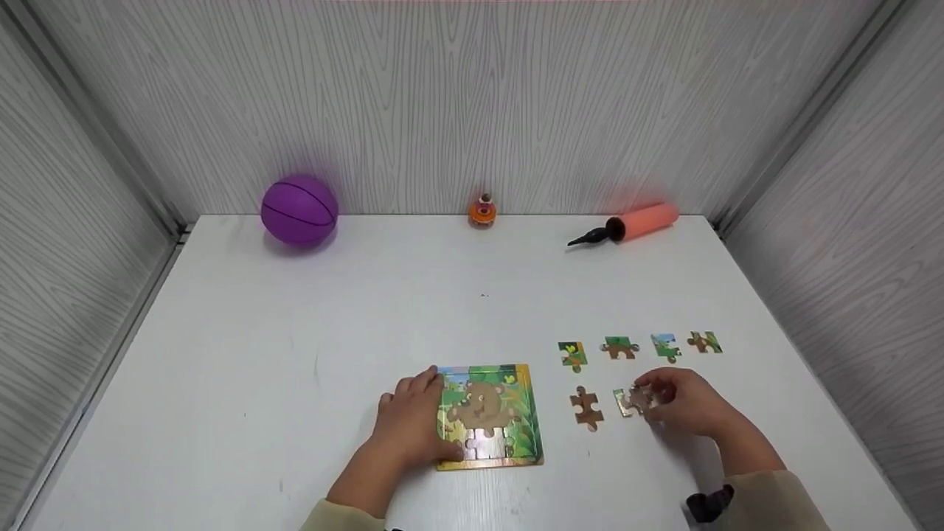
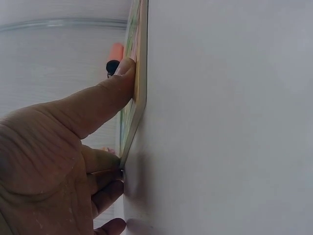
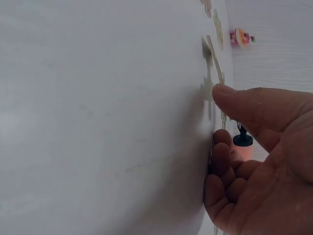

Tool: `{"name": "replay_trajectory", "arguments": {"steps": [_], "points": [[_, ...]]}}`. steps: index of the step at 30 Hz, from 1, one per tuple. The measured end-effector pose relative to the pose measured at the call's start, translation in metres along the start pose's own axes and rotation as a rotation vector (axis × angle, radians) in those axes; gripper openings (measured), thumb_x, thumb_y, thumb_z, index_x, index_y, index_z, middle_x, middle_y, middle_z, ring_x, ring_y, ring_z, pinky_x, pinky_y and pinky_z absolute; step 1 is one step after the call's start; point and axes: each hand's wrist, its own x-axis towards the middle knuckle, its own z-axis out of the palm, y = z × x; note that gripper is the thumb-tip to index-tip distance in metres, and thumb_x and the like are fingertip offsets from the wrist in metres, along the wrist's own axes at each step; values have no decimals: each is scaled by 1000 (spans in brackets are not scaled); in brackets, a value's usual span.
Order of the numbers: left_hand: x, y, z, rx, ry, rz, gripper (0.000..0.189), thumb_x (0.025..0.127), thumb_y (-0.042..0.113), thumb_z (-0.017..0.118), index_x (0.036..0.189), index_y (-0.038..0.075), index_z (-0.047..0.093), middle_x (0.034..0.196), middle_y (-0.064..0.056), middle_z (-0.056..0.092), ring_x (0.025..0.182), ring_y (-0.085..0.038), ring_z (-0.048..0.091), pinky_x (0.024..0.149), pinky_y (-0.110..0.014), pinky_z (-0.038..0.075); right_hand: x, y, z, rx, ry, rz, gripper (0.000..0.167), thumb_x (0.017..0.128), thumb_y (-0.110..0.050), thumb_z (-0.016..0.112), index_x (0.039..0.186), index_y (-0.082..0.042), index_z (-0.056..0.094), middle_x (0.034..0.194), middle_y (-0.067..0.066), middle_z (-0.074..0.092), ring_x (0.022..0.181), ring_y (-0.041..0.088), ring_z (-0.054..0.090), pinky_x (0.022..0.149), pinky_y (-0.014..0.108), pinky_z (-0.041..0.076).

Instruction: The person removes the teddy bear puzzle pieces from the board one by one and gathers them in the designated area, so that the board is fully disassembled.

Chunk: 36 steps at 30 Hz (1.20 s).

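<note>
A square bear jigsaw puzzle board (image 1: 525, 413) lies on the table, with a pale gap in the picture's lower middle. My left hand (image 1: 413, 420) grips it along its left side, the thumb (image 2: 110, 95) at the near edge and fingers at the far corner. To the right, my right hand (image 1: 686, 402) pinches a brown puzzle piece (image 1: 633, 402) between thumb and fingers. The right wrist view shows this piece (image 3: 215, 58) tilted, one edge off the table above its shadow. Beside it lies another brown puzzle piece (image 1: 586, 408).
Several loose pieces form a row beyond my right hand, among them a green-and-brown piece (image 1: 619, 347) and a blue-green piece (image 1: 666, 346). Along the back wall are a purple ball (image 1: 299, 210), a small orange toy figure (image 1: 483, 212) and an orange hand pump (image 1: 645, 223).
</note>
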Motion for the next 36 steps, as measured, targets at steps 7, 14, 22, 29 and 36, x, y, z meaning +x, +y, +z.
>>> {"name": "replay_trajectory", "arguments": {"steps": [7,14,22,29,36], "points": [[0,0,0,-1,2,2,117,66,46,101,158,-1,45,167,-16,37,148,-38,38,106,-60,36,0,-1,0,-19,9,-16,41,78,7,85,116,-4,74,102,9,65,90,26,55,73,39,49],[-1,-1,1,6,12,12,116,67,46,101,158,-1,45,167,-16,37,148,-38,38,105,-60,36,0,1,1,-34,-1,-38,41,78,6,84,116,-4,74,103,7,64,92,25,55,76,40,49],[-1,-1,2,28,23,15,115,67,48,100,156,-1,48,166,-17,40,147,-38,39,103,-59,38,0,3,0,-31,-21,-54,42,78,6,84,118,-4,73,105,7,64,93,25,56,76,41,49],[0,0,2,27,15,9,115,67,48,100,157,-1,47,166,-16,39,147,-38,38,104,-60,37,0,3,0,-43,-22,-50,42,78,5,85,118,-4,73,105,7,65,94,26,56,77,41,50],[0,0,1,16,13,8,115,67,47,101,157,-1,47,166,-16,39,147,-38,38,104,-59,37,0,1,-1,-44,-19,-34,43,79,5,85,119,-5,72,106,8,64,94,26,55,76,41,49]]}}
